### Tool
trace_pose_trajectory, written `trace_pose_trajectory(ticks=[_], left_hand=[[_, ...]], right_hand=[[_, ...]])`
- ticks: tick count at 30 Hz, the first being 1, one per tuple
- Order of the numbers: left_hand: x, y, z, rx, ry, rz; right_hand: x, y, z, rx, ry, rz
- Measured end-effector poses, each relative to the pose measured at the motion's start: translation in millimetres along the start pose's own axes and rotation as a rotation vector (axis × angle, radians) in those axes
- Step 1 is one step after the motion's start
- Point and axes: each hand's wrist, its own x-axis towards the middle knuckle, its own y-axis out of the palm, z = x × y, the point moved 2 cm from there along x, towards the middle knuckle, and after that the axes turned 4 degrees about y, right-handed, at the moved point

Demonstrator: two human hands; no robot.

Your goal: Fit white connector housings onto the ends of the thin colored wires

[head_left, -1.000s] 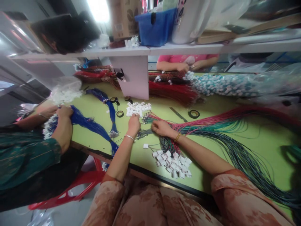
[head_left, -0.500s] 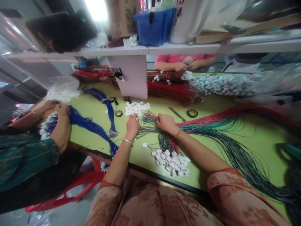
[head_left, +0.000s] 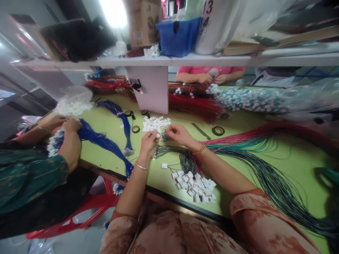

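We see both forearms reaching forward over the green table (head_left: 106, 155), the left rising steeply from the near edge and the right slanting in from the near right. The left hand (head_left: 148, 141) is upright above the tabletop, wrist nearly straight, fingers curled and thumb brought against them; at this blur, the tips appear to be pinched on a small white connector (head_left: 158, 135). The right hand (head_left: 178, 133) comes in from the right, knuckles up and wrist a little bent, its fingers folded inward by the wire ends (head_left: 164, 136). We cannot tell how tightly its fingertips meet, or whether they have hold of a wire. The two hands face each other, near but apart.

Just beyond the left hand lies a pile of loose white connectors (head_left: 156, 123). Red wires (head_left: 238, 135) and dark wires (head_left: 261, 164) run from beneath the right forearm toward the right side of the table. On the near side of that forearm we see a heap of wired connectors (head_left: 194, 185), with a single connector (head_left: 164, 165) to its left. A black tape roll (head_left: 218, 131) lies to the far right of the right hand.
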Motion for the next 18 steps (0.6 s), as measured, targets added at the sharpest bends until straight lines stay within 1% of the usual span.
trace_pose_trajectory(ticks=[1, 3, 6, 10, 14, 18], left_hand=[[-1, 1.6, 1, -0.114, -0.066, 0.016], [-4, 4.7, 5, -0.267, -0.172, 0.045], [-8, 8.4, 11, -0.363, -0.258, 0.079], [-12, 12.3, 17, -0.377, -0.263, 0.109], [-13, 13.3, 18, -0.333, -0.276, 0.119], [-13, 12.1, 22, -0.326, -0.297, 0.134]], right_hand=[[-1, 1, 3, -0.022, -0.015, 0.006], [-6, 3, 6, -0.076, -0.045, -0.005], [-15, 4, 5, -0.177, -0.085, -0.061], [-26, 7, 3, -0.3, -0.137, -0.109], [-29, 10, 2, -0.391, -0.218, -0.122], [-30, 12, 1, -0.471, -0.299, -0.103]])
